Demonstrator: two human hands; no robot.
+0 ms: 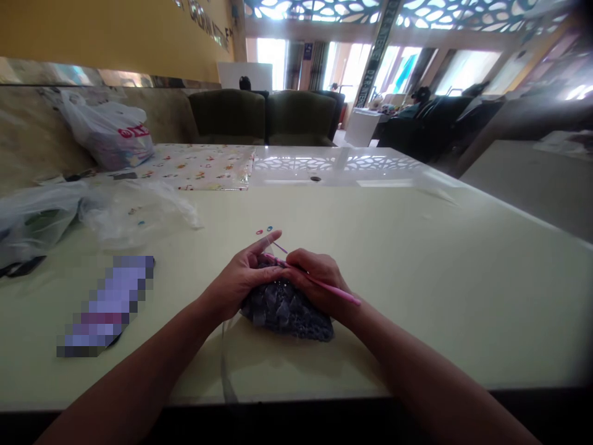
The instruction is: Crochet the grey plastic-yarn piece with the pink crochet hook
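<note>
A dark grey-blue crocheted piece (pixel 287 315) with a bumpy, ribbon-like texture rests on the table under both hands. My left hand (pixel 248 272) pinches its upper edge, thumb across the front and index finger stretched out with a strand over it. My right hand (pixel 317 272) is closed around a pink crochet hook (pixel 336 292), whose handle end sticks out over the wrist. The hook's tip lies at the work's top edge, between the hands. A grey ribbon-like yarn (pixel 223 358) hangs from the left side of the piece towards the table's front edge.
Two small stitch markers, a red one (pixel 259 232) and a blue one (pixel 270 228), lie beyond my left hand. On the left are a blurred-out phone-like object (pixel 109 306), clear plastic bags (pixel 139 213) and a full white carrier bag (pixel 111 130). Green chairs (pixel 227 117) stand behind the table.
</note>
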